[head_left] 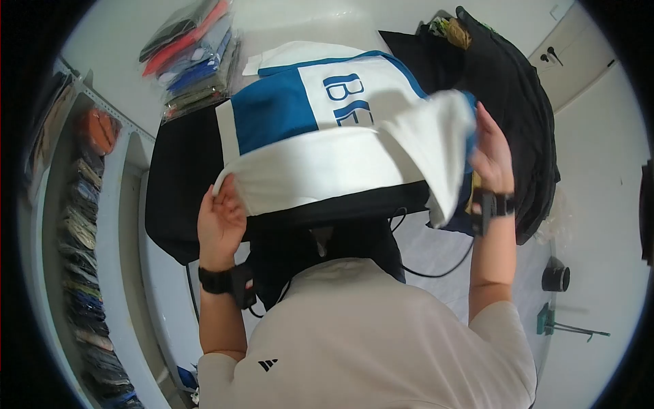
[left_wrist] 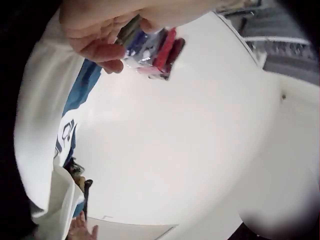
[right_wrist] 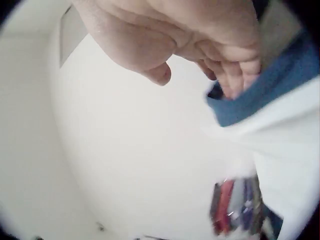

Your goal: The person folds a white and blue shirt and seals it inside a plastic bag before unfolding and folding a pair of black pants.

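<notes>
A person in a pale T-shirt [head_left: 381, 334] stood at the near side, a camera strapped to each wrist. The left hand [head_left: 223, 225] had its fingers curled round the near left edge of a blue-and-white garment [head_left: 272, 112] and held it lifted. To the right, the right hand [head_left: 493, 160] was partly open, its thumb clear of the cloth and its fingers tucked behind a blue edge of the same garment; whether the fingertips pinched it, I could not tell. A white flap beside that hand hung raised and blurred. The garment lay across a black-covered table [head_left: 180, 177], the printed letters "BE" [head_left: 347, 99] toward its far side. A heap of black cloth [head_left: 507, 88] occupied the right; bagged clothes filled a shelf unit [head_left: 122, 204] on the left. A stack of bagged folded clothes [head_left: 197, 58] sat far left, and a door [head_left: 575, 54] stood far right.
</notes>
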The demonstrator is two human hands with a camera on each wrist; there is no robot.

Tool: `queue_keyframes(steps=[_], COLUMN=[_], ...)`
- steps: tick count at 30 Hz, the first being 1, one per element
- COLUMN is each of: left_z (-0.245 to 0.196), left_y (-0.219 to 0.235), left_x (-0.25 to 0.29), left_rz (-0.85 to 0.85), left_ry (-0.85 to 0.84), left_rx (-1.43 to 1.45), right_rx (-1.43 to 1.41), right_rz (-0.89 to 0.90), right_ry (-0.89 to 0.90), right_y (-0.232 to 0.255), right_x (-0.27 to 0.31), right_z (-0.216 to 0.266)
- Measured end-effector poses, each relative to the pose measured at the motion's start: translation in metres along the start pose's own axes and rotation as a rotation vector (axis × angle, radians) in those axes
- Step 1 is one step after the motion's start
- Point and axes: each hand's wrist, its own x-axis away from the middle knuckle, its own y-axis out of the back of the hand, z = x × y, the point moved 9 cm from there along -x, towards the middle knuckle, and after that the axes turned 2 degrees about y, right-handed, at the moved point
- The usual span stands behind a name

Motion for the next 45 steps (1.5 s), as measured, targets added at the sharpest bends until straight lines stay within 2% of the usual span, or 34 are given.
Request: queue_keyframes(steps=[2,3,4,5,6,8,9,10,11,12,14,16,18,20,22,24,28,30,32,33,37,38,40,41,42,44,45], left_z=[-0.003,-0.014,-0.019,-0.034,-0.042,-0.044,-0.042,-0.045,-0.048,-0.046,-0.047,-0.042,-0.033,-0.029,-0.032,-0.035,-0.037,-0.037,-0.053,-0.064,-0.098,-0.098,-0.095,-0.091,-0.085,-0.086,-0.091], left_y=[-0.003,-0.008,-0.013,-0.013,-0.010,-0.020,-0.011,0.004,0.013,0.011,0.028,0.015,0.005,-0.003,0.001,0.000,-0.005,-0.010,-0.024,-0.036,-0.067,-0.066,-0.054,-0.042,-0.025,-0.002,-0.008], left_x=[-0.009,-0.006,-0.001,0.011,0.018,0.036,0.035,0.032,0.028,0.025,0.017,0.015,0.013,0.015,0.011,0.005,0.002,-0.001,0.007,0.016,0.046,0.041,0.026,0.015,0.003,-0.001,0.005], left_rz=[0.045,0.127,0.208,0.159,0.145,0.128,0.145,0.017,-0.118,-0.106,-0.224,-0.250,-0.274,-0.311,-0.353,-0.258,-0.217,-0.083,-0.079,-0.063,-0.102,-0.052,-0.064,-0.083,-0.097,-0.302,-0.354], left_ry=[-0.005,-0.080,-0.152,-0.378,-0.480,-0.661,-0.649,-0.656,-0.662,-0.658,-0.435,-0.409,-0.328,-0.344,-0.356,-0.577,-0.657,-0.655,-0.716,-0.771,-0.991,-0.951,-0.908,-0.859,-0.805,-0.780,-0.804], left_rx=[-0.058,-0.190,-0.318,-0.567,-0.864,-1.401,-1.396,-1.565,-1.733,-1.734,-1.535,-1.564,-1.640,-1.667,-1.694,-1.730,-1.601,-1.466,-1.447,-1.433,-1.519,-1.344,-1.395,-1.595,-1.792,-1.876,-1.858], right_rx=[0.331,0.577,0.580,0.805,1.033,1.167,1.242,1.317,1.328,1.336,1.193,1.173,1.209,1.242,1.357,1.434,1.587,1.570,1.681,1.646,1.636,1.633,1.637,1.748,1.831,1.827,1.823], right_rz=[0.000,-0.211,-0.215,-0.243,-0.274,-0.336,-0.364,-0.389,-0.422,-0.452,-0.433,-0.414,-0.427,-0.437,-0.376,-0.404,-0.439,-0.435,-0.479,-0.446,-0.338,-0.330,-0.286,-0.248,-0.125,-0.203,-0.199], right_ry=[0.012,0.133,0.139,0.243,0.346,0.343,0.375,0.405,0.355,0.304,0.308,0.417,0.448,0.482,0.412,0.368,0.317,0.341,0.407,0.426,0.341,0.329,0.226,0.206,0.111,0.163,0.163], right_y=[-0.013,-0.006,-0.002,0.004,0.011,0.042,0.052,0.059,0.068,0.074,0.083,0.084,0.080,0.083,0.089,0.087,0.082,0.078,0.064,0.059,0.034,0.035,0.043,0.043,0.057,0.051,0.042], right_x=[-0.010,-0.001,0.005,0.016,0.029,0.050,0.060,0.070,0.077,0.080,0.081,0.078,0.076,0.073,0.061,0.057,0.050,0.050,0.054,0.056,0.065,0.063,0.059,0.057,0.052,0.057,0.059], right_z=[-0.004,0.008,0.010,0.025,0.041,0.052,0.053,0.054,0.049,0.041,0.025,0.021,0.020,0.020,0.013,0.012,0.013,0.015,0.026,0.028,0.028,0.030,0.022,0.015,0.002,0.003,0.006])
